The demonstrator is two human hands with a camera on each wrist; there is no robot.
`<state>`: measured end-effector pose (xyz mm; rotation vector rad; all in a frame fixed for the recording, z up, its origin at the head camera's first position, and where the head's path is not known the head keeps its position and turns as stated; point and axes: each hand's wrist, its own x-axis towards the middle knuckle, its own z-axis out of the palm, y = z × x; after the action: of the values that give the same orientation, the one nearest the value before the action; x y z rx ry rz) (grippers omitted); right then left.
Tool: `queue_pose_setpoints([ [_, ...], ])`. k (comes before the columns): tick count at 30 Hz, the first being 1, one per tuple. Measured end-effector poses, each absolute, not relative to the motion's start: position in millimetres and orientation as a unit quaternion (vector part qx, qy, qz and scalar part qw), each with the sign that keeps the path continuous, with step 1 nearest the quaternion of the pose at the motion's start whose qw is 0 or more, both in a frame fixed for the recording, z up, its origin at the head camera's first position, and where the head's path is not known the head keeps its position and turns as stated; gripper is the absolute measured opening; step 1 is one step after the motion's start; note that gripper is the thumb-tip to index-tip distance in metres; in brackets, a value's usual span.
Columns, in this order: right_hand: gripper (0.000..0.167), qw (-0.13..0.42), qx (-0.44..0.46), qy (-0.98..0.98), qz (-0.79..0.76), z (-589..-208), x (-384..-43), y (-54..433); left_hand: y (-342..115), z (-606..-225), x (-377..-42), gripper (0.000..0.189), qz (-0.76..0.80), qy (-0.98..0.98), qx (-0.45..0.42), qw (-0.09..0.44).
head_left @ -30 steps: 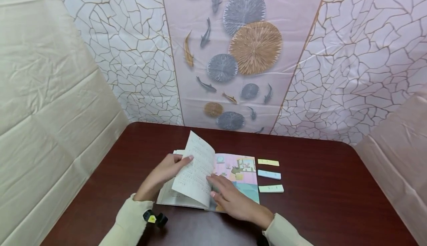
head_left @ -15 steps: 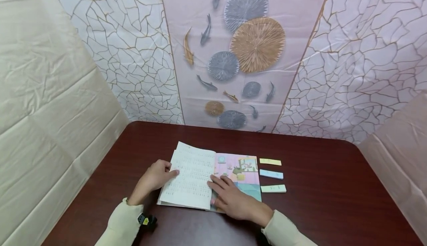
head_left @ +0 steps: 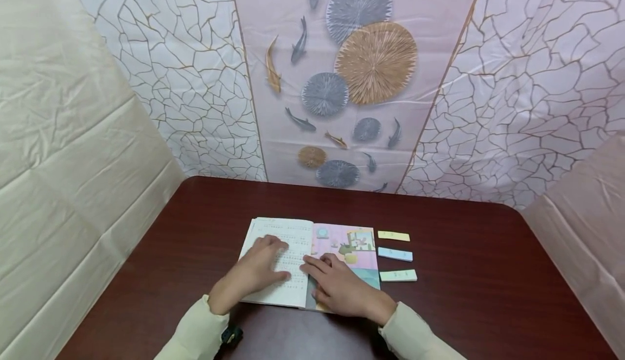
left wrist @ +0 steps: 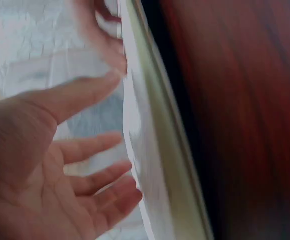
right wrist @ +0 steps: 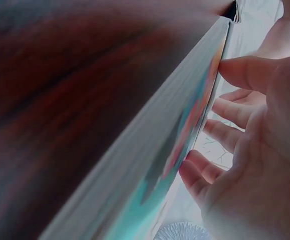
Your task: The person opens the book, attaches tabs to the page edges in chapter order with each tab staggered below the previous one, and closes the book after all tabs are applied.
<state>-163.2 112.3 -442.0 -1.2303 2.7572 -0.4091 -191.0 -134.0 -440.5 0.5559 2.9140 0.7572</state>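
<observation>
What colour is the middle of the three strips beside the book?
The middle strip is light blue, with small dark marks; the head view shows it best.

Pink/teal pg (head_left: 358, 251), dk red-brn table (head_left: 469, 278)

Remotely I log: dark reddish-brown, round-cornered surface (head_left: 464, 273), bearing one open illustrated paper book (head_left: 316, 239); beside it, narrow yellow paper strip (head_left: 394, 236), narrow light-blue paper strip (head_left: 395, 254), narrow pale-green paper strip (head_left: 398, 276).
</observation>
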Motion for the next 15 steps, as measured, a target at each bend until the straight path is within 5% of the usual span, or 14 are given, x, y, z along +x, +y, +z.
queue_pose_setpoints([
  [8,0.048,0.068,-0.408,0.897,-0.157,-442.8,-166.2,118.5,-115.7,-442.6,-186.2,0.063,0.238,0.940,0.228,0.085],
  [12,0.047,0.120,-0.358,0.896,-0.232,-438.0,-171.9,125.0,-112.4,-440.3,-185.0,0.061,0.223,0.943,0.224,0.105],
  [15,0.044,0.104,-0.318,0.907,-0.255,-434.8,-179.3,133.8,-109.9,-439.0,-184.3,0.061,0.214,0.946,0.216,0.110],
])
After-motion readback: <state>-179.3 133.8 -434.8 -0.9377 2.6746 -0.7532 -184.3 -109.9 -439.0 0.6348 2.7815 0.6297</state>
